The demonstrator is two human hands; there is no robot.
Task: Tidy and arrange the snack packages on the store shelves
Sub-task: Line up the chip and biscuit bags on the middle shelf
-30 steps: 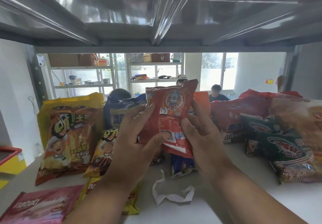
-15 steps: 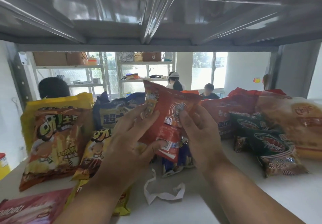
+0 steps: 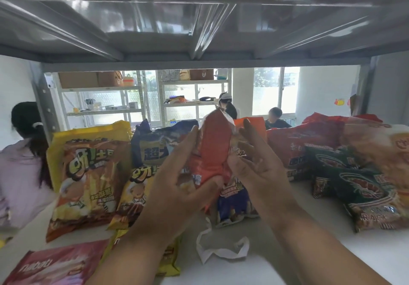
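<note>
Hands: left (image 3: 177, 187) pinches red snack pkg (image 3: 213, 149), held upright btwn both; right (image 3: 256, 165) spread, touching pkg.

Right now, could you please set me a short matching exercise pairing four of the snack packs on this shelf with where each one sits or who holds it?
Things:
1. red snack pack
2. large yellow chip bag
3. pink Nabati pack
4. green cracker bags

Places:
A. flat at the near left corner of the shelf
B. piled at the right
C. between the left hand and right hand
D. leaning upright at the left

Pairs: 1-C, 2-D, 3-A, 4-B
</note>
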